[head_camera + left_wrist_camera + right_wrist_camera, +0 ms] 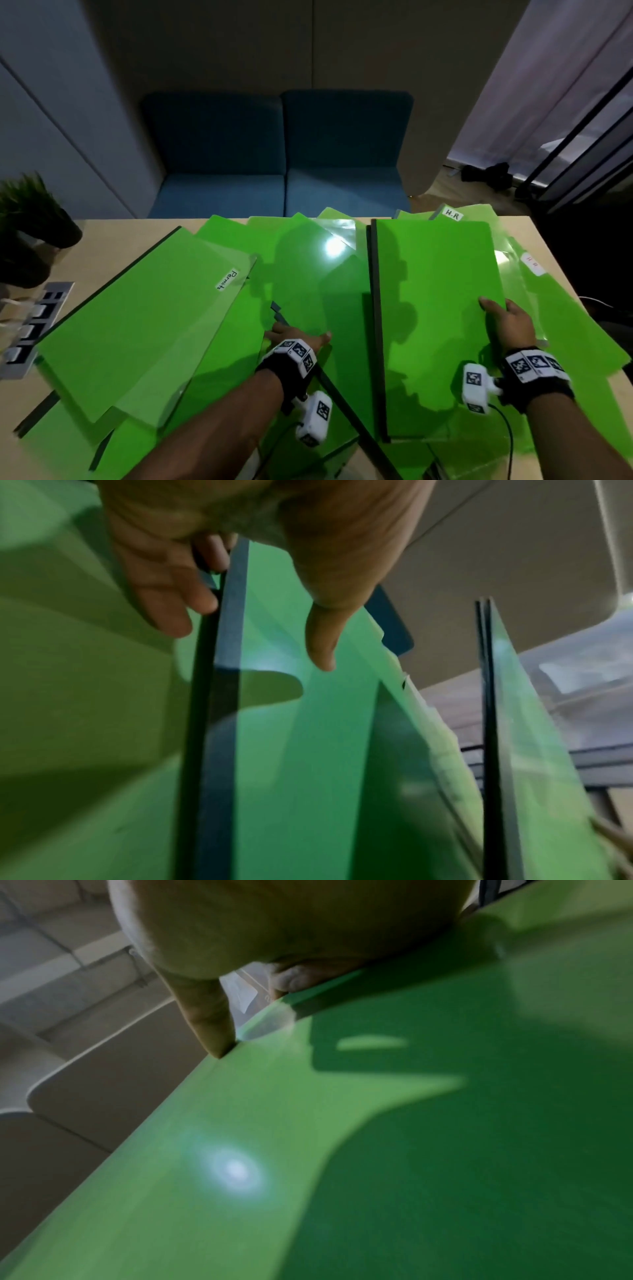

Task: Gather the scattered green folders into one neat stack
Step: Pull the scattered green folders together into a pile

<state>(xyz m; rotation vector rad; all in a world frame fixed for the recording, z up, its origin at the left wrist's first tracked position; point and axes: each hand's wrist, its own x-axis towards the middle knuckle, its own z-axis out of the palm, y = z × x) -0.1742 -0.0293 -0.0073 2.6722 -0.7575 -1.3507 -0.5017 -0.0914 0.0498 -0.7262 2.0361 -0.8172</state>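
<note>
Several green folders lie scattered and overlapping on the table (113, 246). One labelled "Permits" (147, 325) sits at the left. My left hand (298, 337) grips the dark-spined edge of the middle folder (308, 274). In the left wrist view the thumb (322, 647) lies on top of that folder and the fingers (171, 607) sit beside its spine (232, 615). My right hand (503, 315) holds the right edge of the top right folder (438, 308), thumb (209, 1026) on its cover (308, 1150) and fingers curled under. Folders labelled "H-R" (452, 214) lie beneath it.
A potted plant (30, 219) and a socket panel (30, 325) sit at the table's left edge. A blue sofa (274, 154) stands beyond the far edge. A dark bag (489, 174) lies on the floor at the far right.
</note>
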